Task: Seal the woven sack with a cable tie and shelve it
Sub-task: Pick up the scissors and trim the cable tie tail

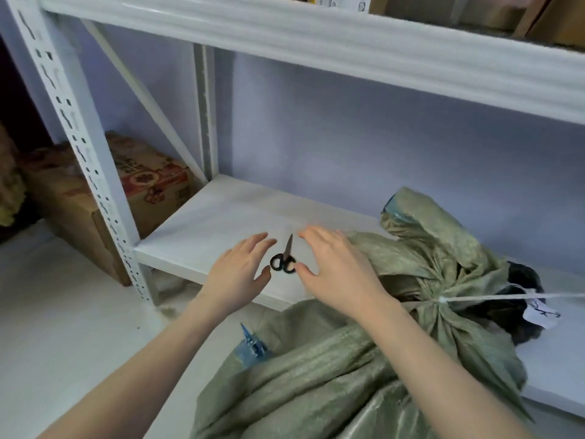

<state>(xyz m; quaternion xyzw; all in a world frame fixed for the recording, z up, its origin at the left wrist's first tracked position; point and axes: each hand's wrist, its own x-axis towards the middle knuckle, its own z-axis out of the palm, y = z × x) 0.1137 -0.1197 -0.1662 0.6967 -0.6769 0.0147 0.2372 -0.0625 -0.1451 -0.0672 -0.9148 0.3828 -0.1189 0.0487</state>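
The woven sack (364,359) slumps half on the lower shelf (221,217), neck cinched by a white cable tie (441,300) — soft, bulky, likely heavy; grip below the tie. Both hands (240,274) (335,267) hover unclenched, empty, beside black scissors (284,259).

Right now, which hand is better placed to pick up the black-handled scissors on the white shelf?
Right hand, probably. Its thumb sits beside the black-handled scissors' handle loops, with fingers curved over the blade. The left hand is open and close too, but slightly farther off. Neither touches them yet on the white shelf.
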